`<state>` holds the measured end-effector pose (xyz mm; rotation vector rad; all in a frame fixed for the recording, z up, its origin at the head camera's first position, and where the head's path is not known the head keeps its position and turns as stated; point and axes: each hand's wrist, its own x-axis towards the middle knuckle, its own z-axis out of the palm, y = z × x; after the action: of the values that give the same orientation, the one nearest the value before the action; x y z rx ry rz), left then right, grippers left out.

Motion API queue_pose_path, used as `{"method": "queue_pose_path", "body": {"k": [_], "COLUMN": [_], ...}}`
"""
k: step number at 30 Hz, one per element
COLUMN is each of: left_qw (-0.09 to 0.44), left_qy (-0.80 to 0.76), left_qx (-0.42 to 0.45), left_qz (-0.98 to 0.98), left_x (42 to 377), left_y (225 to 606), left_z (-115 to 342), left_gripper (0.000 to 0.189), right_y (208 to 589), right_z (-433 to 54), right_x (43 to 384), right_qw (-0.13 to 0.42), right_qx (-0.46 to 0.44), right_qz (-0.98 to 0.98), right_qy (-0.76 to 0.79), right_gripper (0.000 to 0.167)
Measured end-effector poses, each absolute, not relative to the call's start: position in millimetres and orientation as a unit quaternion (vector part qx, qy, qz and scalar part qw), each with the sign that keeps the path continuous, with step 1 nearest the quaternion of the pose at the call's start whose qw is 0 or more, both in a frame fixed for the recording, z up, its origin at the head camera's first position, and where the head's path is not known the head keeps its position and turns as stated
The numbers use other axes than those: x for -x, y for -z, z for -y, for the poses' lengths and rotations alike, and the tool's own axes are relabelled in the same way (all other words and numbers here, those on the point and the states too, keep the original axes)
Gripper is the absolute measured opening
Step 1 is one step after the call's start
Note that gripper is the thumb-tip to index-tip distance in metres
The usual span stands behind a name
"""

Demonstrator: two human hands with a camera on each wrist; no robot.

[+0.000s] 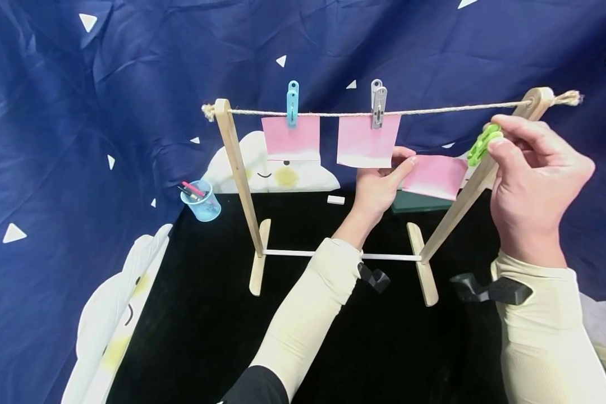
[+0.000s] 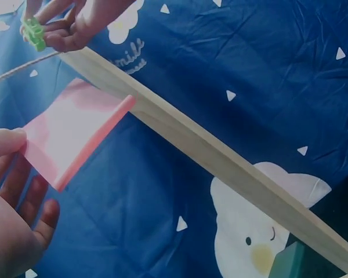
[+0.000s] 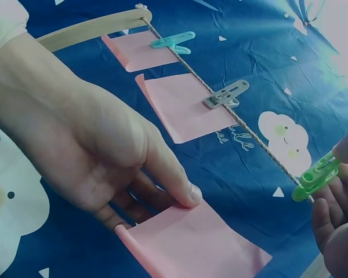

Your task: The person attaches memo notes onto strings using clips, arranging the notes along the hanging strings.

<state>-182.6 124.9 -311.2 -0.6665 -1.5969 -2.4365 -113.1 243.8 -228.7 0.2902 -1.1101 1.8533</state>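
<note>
My left hand (image 1: 376, 191) pinches a pink paper square (image 1: 434, 175) by its left edge, below the rope (image 1: 449, 109). One edge of that paper curls over, as the left wrist view shows. A green clothespin (image 1: 483, 145) is pinched between thumb and fingers of my right hand (image 1: 537, 179), beside the right post of the wooden stand (image 1: 477, 185). Two more pink papers hang from the rope: the left one (image 1: 278, 137) under a blue clothespin (image 1: 293, 104), the middle one (image 1: 361, 147) under a grey clothespin (image 1: 378, 106).
A blue cup (image 1: 204, 207) with pens stands at the left on the black table (image 1: 182, 336). Behind the stand lie a small white block (image 1: 335, 200) and a dark green flat object (image 1: 419, 203). Dark blue cloth (image 1: 131, 112) hangs at the back.
</note>
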Motion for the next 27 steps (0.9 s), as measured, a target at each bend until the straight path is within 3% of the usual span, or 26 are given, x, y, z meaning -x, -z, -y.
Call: {"method": "queue_pose_path", "body": {"k": [27], "left_qw": [0.107], "left_qy": [0.827], "left_qx": [0.225], "left_qz": [0.504], "left_x": [185], "left_y": [290], "left_z": [-137], "left_gripper": [0.016], "right_y": [199], "right_z": [-236], "right_x": [138], "right_qw": [0.488], "right_qx": [-0.115], "right_qz": [0.446], "right_qy": [-0.741], "right_gripper": [0.018]}}
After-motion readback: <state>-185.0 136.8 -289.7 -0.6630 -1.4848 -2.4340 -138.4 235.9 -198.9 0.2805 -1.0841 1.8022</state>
